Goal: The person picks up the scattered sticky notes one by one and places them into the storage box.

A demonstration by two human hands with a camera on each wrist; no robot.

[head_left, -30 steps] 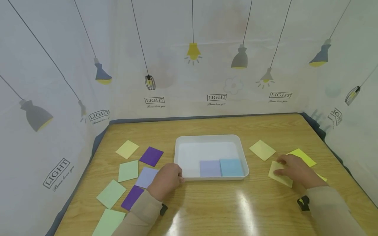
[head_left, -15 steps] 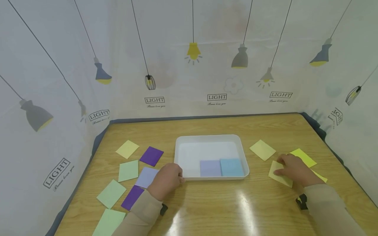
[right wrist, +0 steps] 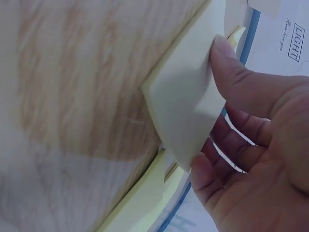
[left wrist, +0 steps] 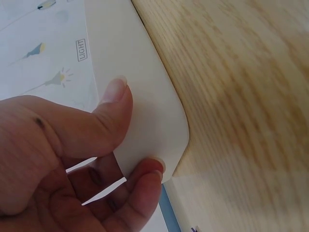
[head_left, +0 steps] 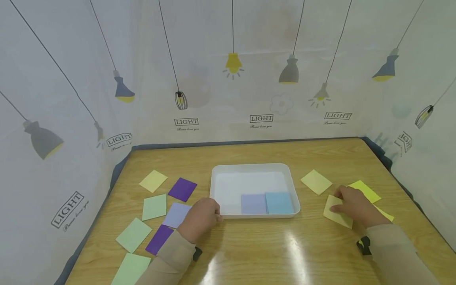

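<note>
In the head view, a white tray (head_left: 246, 176) stands at mid-table with a lilac sticky-note pad (head_left: 253, 203) and a light blue sticky-note pad (head_left: 279, 202) side by side along its near edge. My left hand (head_left: 201, 217) grips the tray's near left corner; the left wrist view shows thumb and fingers at the tray wall (left wrist: 149, 111). On the right, my right hand (head_left: 354, 206) holds a pale yellow sticky-note pad (head_left: 333, 213) by its edges. The right wrist view shows this pad's face (right wrist: 186, 92) between the thumb and the fingers.
Left of the tray lie purple pads (head_left: 183, 189), another lilac pad (head_left: 176, 214), pale green pads (head_left: 133, 235) and a pale yellow pad (head_left: 153, 181). On the right are another pale yellow pad (head_left: 316, 182) and bright yellow pads (head_left: 367, 190). A lamp-printed cloth (head_left: 213, 134) backs the table.
</note>
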